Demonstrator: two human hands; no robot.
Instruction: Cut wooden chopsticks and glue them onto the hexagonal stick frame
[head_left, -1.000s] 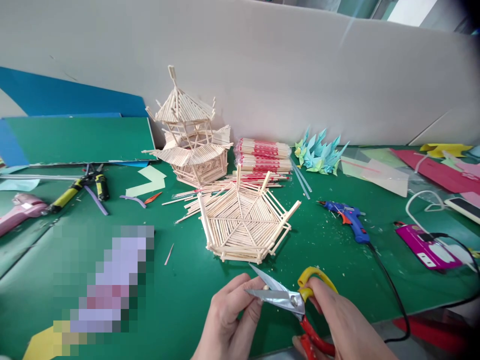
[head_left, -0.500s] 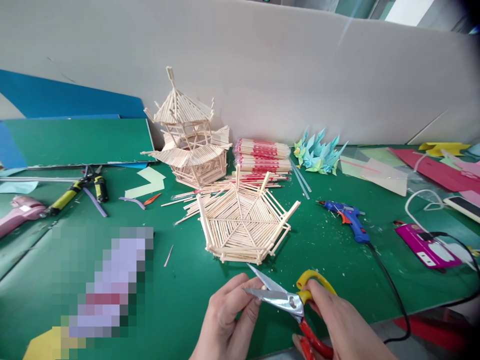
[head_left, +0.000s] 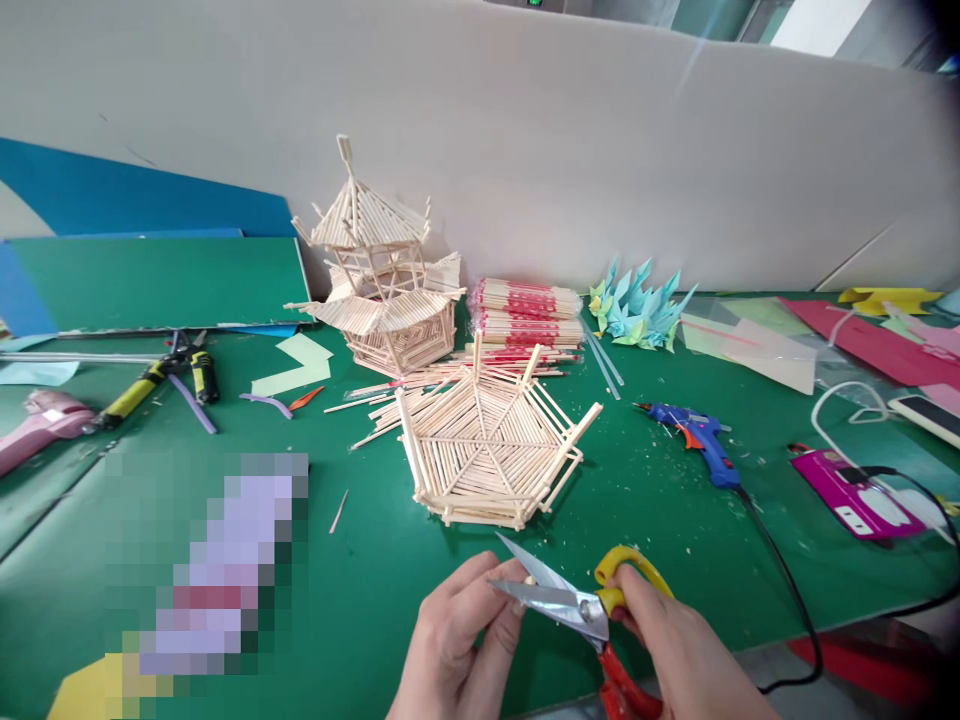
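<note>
Pink tool point(head_left: 56, 425): lies far left of the stick frame point(head_left: 487, 440), perhaps set away to leave room for the hands.
Pliers point(head_left: 133, 398): lie left of the stick frame and slightly behind, with one yellow handle pointing nearer, maybe for easy taking.
Stick pavilion point(head_left: 386, 312): stands behind the stick frame, to the left, close to the wall point(head_left: 517, 150), seemingly kept clear of elbows.
Left hand point(head_left: 465, 630): in front of the stick frame, narrow, pinching a stick piece point(head_left: 530, 580) by thumb and index finger; probably gripped near the tip to stop turning under the blades.
Stick frame: rests on the green table point(head_left: 345, 610), with posts rising at the rim, touched by neither hand; probably put straight ahead for easy reach.
Wrapped bundles point(head_left: 529, 300): lie stacked behind the stick frame, a little right, likely as supply.
Scissors point(head_left: 559, 605): in front of the stick frame, to the right, blades apart, with the pale end of the stick piece between; whether already touching, cannot tell.
Right hand point(head_left: 667, 630): in front and right of the stick frame, closed around the scissors, with thumb at the yellow handle; lower fingers mostly hidden.
Blue glue gun point(head_left: 697, 440): lies right of the stick frame, with nozzle away from the hands, perhaps for safety.
</note>
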